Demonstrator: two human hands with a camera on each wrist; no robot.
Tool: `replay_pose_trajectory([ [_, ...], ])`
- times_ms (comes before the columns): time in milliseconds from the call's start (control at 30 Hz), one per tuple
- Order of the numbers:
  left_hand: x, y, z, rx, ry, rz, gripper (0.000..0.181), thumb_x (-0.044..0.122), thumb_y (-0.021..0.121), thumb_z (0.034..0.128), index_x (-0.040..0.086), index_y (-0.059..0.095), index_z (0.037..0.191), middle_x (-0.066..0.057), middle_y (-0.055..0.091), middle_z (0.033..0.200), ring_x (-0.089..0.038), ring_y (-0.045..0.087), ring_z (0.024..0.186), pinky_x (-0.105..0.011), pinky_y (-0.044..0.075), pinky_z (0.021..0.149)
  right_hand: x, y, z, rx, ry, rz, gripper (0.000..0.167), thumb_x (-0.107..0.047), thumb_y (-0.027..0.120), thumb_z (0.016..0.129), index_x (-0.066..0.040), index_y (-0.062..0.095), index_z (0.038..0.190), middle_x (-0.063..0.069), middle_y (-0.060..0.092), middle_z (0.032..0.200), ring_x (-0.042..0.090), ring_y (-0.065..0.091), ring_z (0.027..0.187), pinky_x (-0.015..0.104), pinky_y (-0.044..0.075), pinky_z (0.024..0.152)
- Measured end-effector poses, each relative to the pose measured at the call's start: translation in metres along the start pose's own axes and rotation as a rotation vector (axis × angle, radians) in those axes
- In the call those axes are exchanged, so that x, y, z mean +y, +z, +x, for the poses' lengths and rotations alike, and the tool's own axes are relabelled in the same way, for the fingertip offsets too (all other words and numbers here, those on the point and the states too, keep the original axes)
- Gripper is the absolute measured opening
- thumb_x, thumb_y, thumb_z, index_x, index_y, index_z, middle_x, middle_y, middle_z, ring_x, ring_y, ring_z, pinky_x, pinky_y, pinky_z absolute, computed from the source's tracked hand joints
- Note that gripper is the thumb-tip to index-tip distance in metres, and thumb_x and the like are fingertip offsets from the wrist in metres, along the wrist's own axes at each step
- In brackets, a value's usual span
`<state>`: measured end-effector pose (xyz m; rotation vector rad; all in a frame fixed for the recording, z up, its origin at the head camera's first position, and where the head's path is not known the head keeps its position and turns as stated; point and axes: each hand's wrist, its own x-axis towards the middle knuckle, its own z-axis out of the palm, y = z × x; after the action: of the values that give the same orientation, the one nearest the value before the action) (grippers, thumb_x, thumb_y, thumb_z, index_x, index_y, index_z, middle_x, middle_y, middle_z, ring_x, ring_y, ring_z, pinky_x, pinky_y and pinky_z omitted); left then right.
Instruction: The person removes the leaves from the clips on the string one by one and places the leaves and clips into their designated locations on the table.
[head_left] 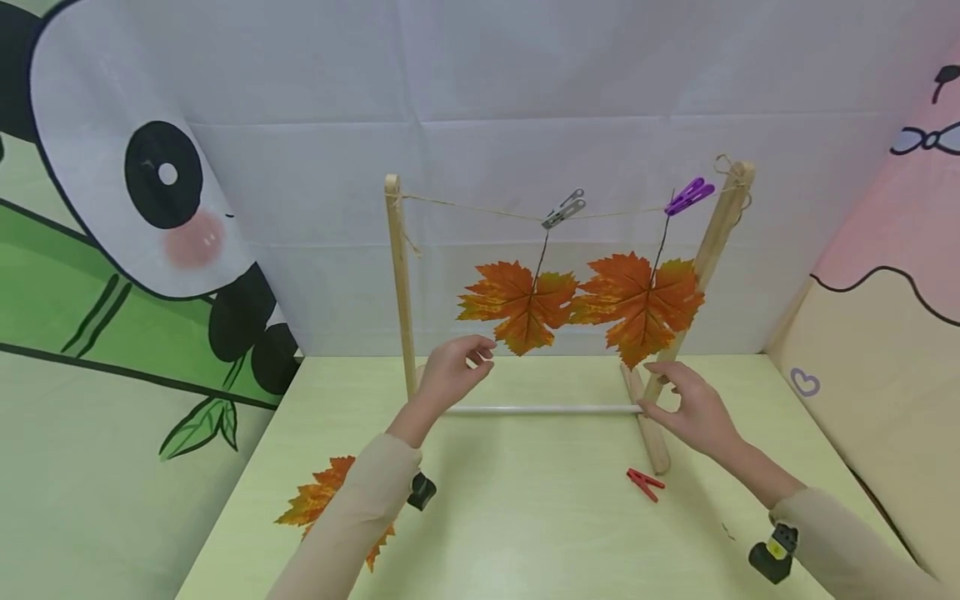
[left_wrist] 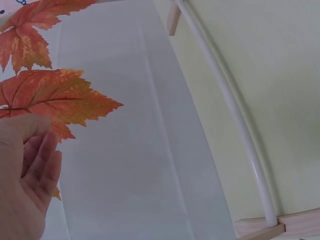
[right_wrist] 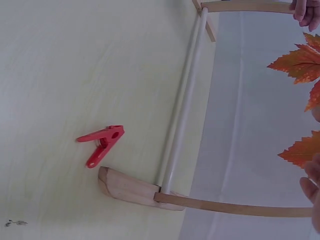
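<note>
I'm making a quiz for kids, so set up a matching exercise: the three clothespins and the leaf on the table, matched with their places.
1. red clothespin
2. gray clothespin
3. purple clothespin
4. table leaf

A. around mid-string
B. partly hidden by the left sleeve
C. near the string's right end
D. beside the stand's right foot

Pairs: 1-D, 2-A, 3-C, 4-B

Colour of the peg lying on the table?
Red; the peg shows best in the right wrist view.
</note>
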<state>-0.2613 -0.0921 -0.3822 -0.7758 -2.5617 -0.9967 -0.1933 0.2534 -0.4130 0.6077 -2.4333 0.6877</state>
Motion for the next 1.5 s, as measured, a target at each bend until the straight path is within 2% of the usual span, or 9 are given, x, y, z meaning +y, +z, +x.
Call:
replay_pose_trajectory([
  [200, 0.008, -0.003, 0.011, 0.046, 0.045, -0.003, 0.019, 0.005, 0.067, 0.0787, 0.005, 0.066, 0.098, -0.001, 0.066, 0.082, -0.013, 0.062, 0.07, -0.023, 0.051, 0.061, -0.008, -0.01, 0.019, 0.01, -0.067, 0.007, 0.05, -0.006, 0.078, 0.064, 0.004, 0.058, 0.109, 0.013, 0.061, 0.099, 0.021, 0.056, 0.081, 0.038, 0.049, 0.062],
  [400, 0.016, -0.006, 0.019, 0.048, 0.073, 0.023, 0.021, 0.005, 0.067, 0.0789, 0.003, 0.066, 0.1, -0.003, 0.066, 0.085, -0.013, 0.063, 0.071, -0.02, 0.05, 0.06, -0.016, -0.021, 0.038, 0.023, -0.137, 0.001, 0.05, -0.006, 0.077, 0.064, 0.005, 0.058, 0.109, 0.015, 0.061, 0.101, 0.024, 0.057, 0.082, 0.036, 0.049, 0.061],
  [633, 0.029, -0.011, 0.026, 0.066, 0.113, 0.023, 0.023, 0.001, 0.064, 0.0786, 0.003, 0.066, 0.101, -0.007, 0.066, 0.087, -0.015, 0.063, 0.071, -0.022, 0.051, 0.059, -0.028, -0.033, 0.059, 0.008, -0.181, 0.012, 0.054, -0.009, 0.079, 0.063, 0.003, 0.057, 0.111, 0.014, 0.06, 0.106, 0.026, 0.056, 0.094, 0.04, 0.048, 0.073],
  [833, 0.037, -0.013, 0.034, 0.082, 0.142, 0.032, 0.023, 0.002, 0.063, 0.0786, 0.005, 0.066, 0.101, -0.003, 0.066, 0.086, -0.013, 0.062, 0.071, -0.02, 0.049, 0.059, -0.036, -0.047, 0.076, 0.026, -0.235, 0.022, 0.053, -0.006, 0.078, 0.063, 0.004, 0.057, 0.111, 0.015, 0.06, 0.106, 0.028, 0.055, 0.097, 0.042, 0.048, 0.074],
  [967, 0.044, -0.015, 0.041, 0.077, 0.168, 0.026, 0.023, 0.003, 0.065, 0.0788, 0.004, 0.066, 0.101, -0.005, 0.067, 0.088, -0.014, 0.063, 0.073, -0.024, 0.05, 0.062, -0.039, -0.058, 0.09, 0.046, -0.267, 0.029, 0.05, -0.006, 0.076, 0.066, 0.004, 0.057, 0.111, 0.016, 0.059, 0.106, 0.028, 0.054, 0.097, 0.036, 0.047, 0.076],
  [1133, 0.053, -0.017, 0.05, 0.062, 0.164, 0.029, 0.023, 0.003, 0.065, 0.0795, 0.003, 0.065, 0.103, -0.005, 0.066, 0.089, -0.014, 0.062, 0.076, -0.026, 0.051, 0.067, -0.046, -0.068, 0.108, 0.068, -0.307, 0.037, 0.049, -0.007, 0.075, 0.068, 0.005, 0.057, 0.112, 0.017, 0.06, 0.105, 0.029, 0.055, 0.095, 0.032, 0.045, 0.078],
  [1300, 0.062, -0.02, 0.058, 0.064, 0.18, 0.037, 0.023, 0.004, 0.062, 0.0814, 0.004, 0.065, 0.104, -0.005, 0.066, 0.091, -0.014, 0.061, 0.077, -0.023, 0.049, 0.069, -0.055, -0.078, 0.123, 0.087, -0.329, 0.037, 0.054, -0.004, 0.077, 0.064, 0.006, 0.056, 0.113, 0.019, 0.06, 0.106, 0.03, 0.056, 0.09, 0.037, 0.045, 0.075],
  [1500, 0.07, -0.023, 0.067, 0.089, 0.195, 0.046, 0.022, 0.005, 0.063, 0.0818, 0.004, 0.064, 0.104, -0.005, 0.065, 0.092, -0.014, 0.061, 0.078, -0.023, 0.049, 0.07, -0.062, -0.089, 0.138, 0.096, -0.36, 0.03, 0.055, -0.004, 0.077, 0.065, 0.005, 0.055, 0.115, 0.018, 0.061, 0.103, 0.028, 0.055, 0.084, 0.032, 0.043, 0.067],
])
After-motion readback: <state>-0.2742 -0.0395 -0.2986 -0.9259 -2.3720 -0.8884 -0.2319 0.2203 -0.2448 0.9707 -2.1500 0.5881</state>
